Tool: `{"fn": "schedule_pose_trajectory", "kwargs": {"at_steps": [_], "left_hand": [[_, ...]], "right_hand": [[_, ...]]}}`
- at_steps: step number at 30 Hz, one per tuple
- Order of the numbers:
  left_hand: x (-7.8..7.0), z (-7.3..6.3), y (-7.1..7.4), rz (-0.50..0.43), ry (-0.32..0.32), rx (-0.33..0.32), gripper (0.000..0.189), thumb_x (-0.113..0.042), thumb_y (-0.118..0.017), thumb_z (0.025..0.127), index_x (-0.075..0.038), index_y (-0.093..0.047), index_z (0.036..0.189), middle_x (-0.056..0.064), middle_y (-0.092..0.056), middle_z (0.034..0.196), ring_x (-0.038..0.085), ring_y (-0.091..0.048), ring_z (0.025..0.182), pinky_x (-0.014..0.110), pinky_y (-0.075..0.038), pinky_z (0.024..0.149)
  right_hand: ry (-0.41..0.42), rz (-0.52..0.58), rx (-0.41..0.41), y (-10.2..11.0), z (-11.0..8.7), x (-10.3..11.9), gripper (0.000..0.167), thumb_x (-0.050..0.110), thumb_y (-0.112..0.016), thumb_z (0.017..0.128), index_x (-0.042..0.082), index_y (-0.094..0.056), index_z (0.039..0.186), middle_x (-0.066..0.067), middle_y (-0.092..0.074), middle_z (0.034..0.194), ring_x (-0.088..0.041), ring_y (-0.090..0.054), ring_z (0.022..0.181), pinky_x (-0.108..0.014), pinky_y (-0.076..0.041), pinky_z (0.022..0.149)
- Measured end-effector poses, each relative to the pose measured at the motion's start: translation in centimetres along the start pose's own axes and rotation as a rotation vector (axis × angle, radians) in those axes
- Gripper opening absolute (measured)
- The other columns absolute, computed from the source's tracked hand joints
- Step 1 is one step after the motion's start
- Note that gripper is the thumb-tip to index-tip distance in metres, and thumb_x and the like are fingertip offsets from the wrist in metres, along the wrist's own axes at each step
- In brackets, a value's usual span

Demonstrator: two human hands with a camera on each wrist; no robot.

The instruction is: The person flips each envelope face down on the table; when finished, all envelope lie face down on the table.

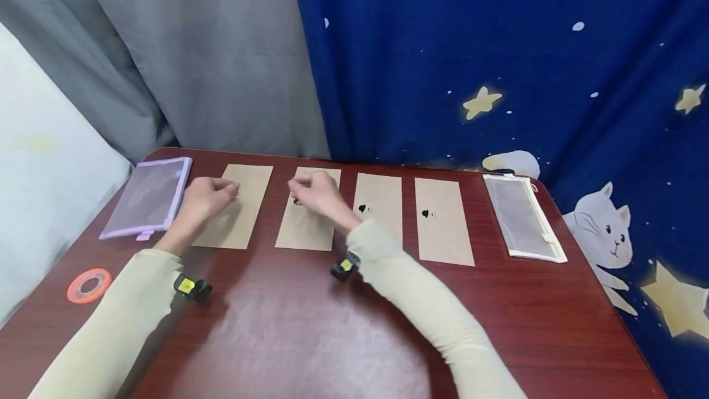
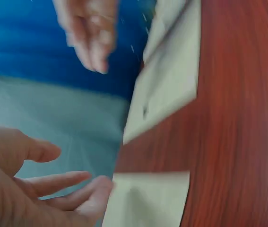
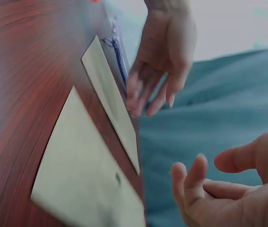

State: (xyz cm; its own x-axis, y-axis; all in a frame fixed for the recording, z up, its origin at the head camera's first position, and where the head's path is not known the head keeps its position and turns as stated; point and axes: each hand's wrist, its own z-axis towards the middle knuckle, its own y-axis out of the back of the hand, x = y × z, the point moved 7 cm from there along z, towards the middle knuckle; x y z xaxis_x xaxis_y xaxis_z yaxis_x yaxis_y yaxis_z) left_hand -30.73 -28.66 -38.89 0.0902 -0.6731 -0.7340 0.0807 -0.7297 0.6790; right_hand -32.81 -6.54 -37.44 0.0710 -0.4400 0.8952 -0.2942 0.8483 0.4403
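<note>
My left hand (image 1: 207, 197) is held above the leftmost tan paper rectangle (image 1: 246, 202), its fingers loosely bent and thumb apart from them in the left wrist view. My right hand (image 1: 320, 194) hovers over the second tan rectangle (image 1: 301, 233), covering part of its small black print. Nothing shows between the fingers of the right hand (image 3: 233, 189) or of the left hand (image 3: 164, 56) in the right wrist view. To the right lie a third tan rectangle (image 1: 382, 196) and a fourth (image 1: 445, 233), each with a small black hat-like print.
A purple-edged mesh zip pouch (image 1: 183, 193) lies at the table's left, with an orange ring-shaped roll (image 1: 75, 291) nearer me. At the right end lies a white-edged mesh pouch (image 1: 540, 255). Grey and blue curtains (image 1: 399, 79) hang behind the brown table (image 1: 310, 337).
</note>
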Motion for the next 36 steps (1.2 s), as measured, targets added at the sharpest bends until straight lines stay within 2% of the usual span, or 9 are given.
{"fn": "schedule_pose_trajectory", "kwargs": {"at_steps": [3,5,10,14,17,22,26,31,36], "left_hand": [[-1.3,-0.3,-2.8,-0.315,0.098,0.229,0.049,-0.020,-0.048,0.106,0.014,-0.048,0.141,0.023,-0.066,0.128,0.002,-0.067,0.095,0.026,-0.056,0.101],[-2.0,-0.5,-4.3,-0.466,0.162,0.349,0.053,-0.019,-0.044,0.107,0.014,-0.035,0.148,0.021,-0.063,0.131,0.001,-0.068,0.095,0.031,-0.051,0.109],[-2.7,-0.8,-6.2,-0.613,0.273,0.445,0.053,-0.024,-0.044,0.108,0.003,-0.033,0.153,0.016,-0.052,0.137,0.017,-0.063,0.113,0.038,-0.041,0.119],[-3.2,-1.0,-6.8,-0.640,0.318,0.457,0.051,-0.026,-0.043,0.108,-0.001,-0.034,0.152,0.023,-0.037,0.150,0.033,-0.049,0.132,0.041,-0.035,0.122],[-3.7,-0.9,-7.2,-0.622,0.324,0.462,0.056,-0.026,-0.041,0.108,0.004,-0.029,0.154,0.026,-0.032,0.154,0.037,-0.042,0.139,0.040,-0.034,0.123],[-3.9,-0.8,-7.5,-0.601,0.353,0.479,0.059,-0.025,-0.037,0.109,0.008,-0.023,0.155,0.025,-0.038,0.146,0.029,-0.050,0.126,0.038,-0.037,0.120],[-4.2,-0.6,-7.5,-0.597,0.361,0.487,0.058,-0.025,-0.037,0.109,0.008,-0.023,0.155,0.024,-0.040,0.144,0.025,-0.053,0.122,0.037,-0.039,0.120],[-4.0,-0.4,-7.7,-0.592,0.357,0.502,0.056,-0.019,-0.038,0.108,0.005,-0.023,0.156,0.025,-0.032,0.154,0.027,-0.049,0.127,0.034,-0.040,0.119],[-3.6,-0.6,-7.8,-0.573,0.336,0.529,0.050,-0.008,-0.039,0.107,0.013,-0.028,0.151,0.017,-0.049,0.135,0.011,-0.058,0.109,0.024,-0.050,0.105]], "right_hand": [[-0.120,0.229,0.090,2.9,-0.6,-2.8,0.037,0.010,-0.057,0.102,-0.004,-0.059,0.136,-0.020,-0.071,0.123,-0.022,-0.072,0.103,-0.028,-0.058,0.086],[-0.194,0.344,0.131,4.4,-0.9,-4.7,0.039,0.004,-0.053,0.102,-0.010,-0.053,0.138,-0.025,-0.066,0.128,-0.018,-0.071,0.098,-0.023,-0.056,0.083],[-0.312,0.410,0.206,6.6,-1.6,-8.5,0.038,0.000,-0.047,0.104,-0.016,-0.047,0.138,-0.030,-0.062,0.130,-0.007,-0.066,0.080,-0.013,-0.045,0.064],[-0.352,0.472,0.233,6.7,-1.7,-9.6,0.037,-0.001,-0.044,0.105,-0.017,-0.046,0.138,-0.033,-0.057,0.136,-0.011,-0.069,0.087,-0.011,-0.046,0.062],[-0.373,0.556,0.219,6.5,-1.7,-9.7,0.038,-0.003,-0.042,0.104,-0.018,-0.046,0.138,-0.035,-0.053,0.140,-0.024,-0.069,0.109,-0.013,-0.052,0.070],[-0.412,0.692,0.201,5.8,-1.7,-9.6,0.040,-0.006,-0.039,0.103,-0.022,-0.041,0.139,-0.039,-0.045,0.144,-0.041,-0.050,0.137,-0.032,-0.053,0.107],[-0.426,0.721,0.172,5.6,-1.5,-9.6,0.040,-0.006,-0.040,0.103,-0.023,-0.042,0.139,-0.039,-0.044,0.145,-0.043,-0.048,0.138,-0.039,-0.043,0.117],[-0.410,0.650,0.179,5.4,-1.4,-9.1,0.038,-0.006,-0.043,0.103,-0.020,-0.044,0.139,-0.035,-0.049,0.142,-0.039,-0.056,0.131,-0.037,-0.049,0.112],[-0.374,0.521,0.211,5.2,-1.3,-8.7,0.033,-0.005,-0.052,0.101,-0.018,-0.054,0.131,-0.019,-0.067,0.106,-0.018,-0.071,0.087,-0.019,-0.060,0.078]]}}
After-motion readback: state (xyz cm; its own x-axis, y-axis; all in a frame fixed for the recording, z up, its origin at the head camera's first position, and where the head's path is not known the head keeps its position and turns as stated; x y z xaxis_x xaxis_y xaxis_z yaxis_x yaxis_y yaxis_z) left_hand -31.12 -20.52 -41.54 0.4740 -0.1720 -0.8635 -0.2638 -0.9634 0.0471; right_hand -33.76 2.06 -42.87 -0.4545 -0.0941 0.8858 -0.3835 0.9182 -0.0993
